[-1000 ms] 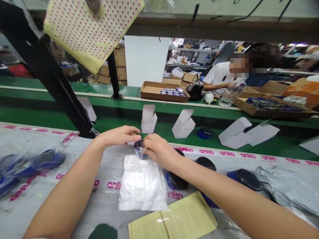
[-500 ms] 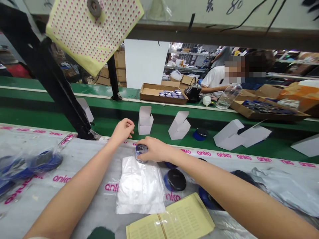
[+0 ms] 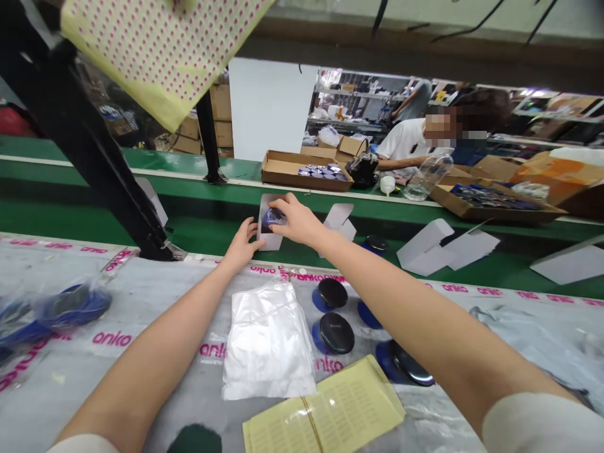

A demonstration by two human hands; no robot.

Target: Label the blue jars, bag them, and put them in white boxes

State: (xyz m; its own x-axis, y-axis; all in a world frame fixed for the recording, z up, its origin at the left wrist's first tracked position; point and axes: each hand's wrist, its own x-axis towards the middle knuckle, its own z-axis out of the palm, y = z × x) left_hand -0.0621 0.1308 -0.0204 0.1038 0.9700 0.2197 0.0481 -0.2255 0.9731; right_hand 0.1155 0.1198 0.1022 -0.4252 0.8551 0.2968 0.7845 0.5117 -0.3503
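Between the fingers of my right hand (image 3: 298, 220) is a round blue item with a dark top (image 3: 274, 218), wrapped in clear plastic. It sits at the open mouth of a small white box (image 3: 270, 242) that stands on the green surface. My left hand (image 3: 243, 244) is curled at the box's left side, thumb against its front corner. Below the hands lies a stack of clear-white plastic bags (image 3: 268, 343). Right of the bags stand several similar blue round items with black tops (image 3: 336, 333), partly hidden by my right forearm.
More open white boxes (image 3: 425, 248) stand along the green belt-like surface (image 3: 202, 217). A yellow printed sheet pack (image 3: 325, 409) lies in front. Plastic-wrapped blue items (image 3: 70, 308) are at left. A slanted black post (image 3: 94, 138) rises nearby. Across sits a person beside cardboard trays (image 3: 283, 167).
My right hand has carried the wrapped blue item from above the bags forward to the white box's mouth. My left hand has moved right and forward to the box's side.
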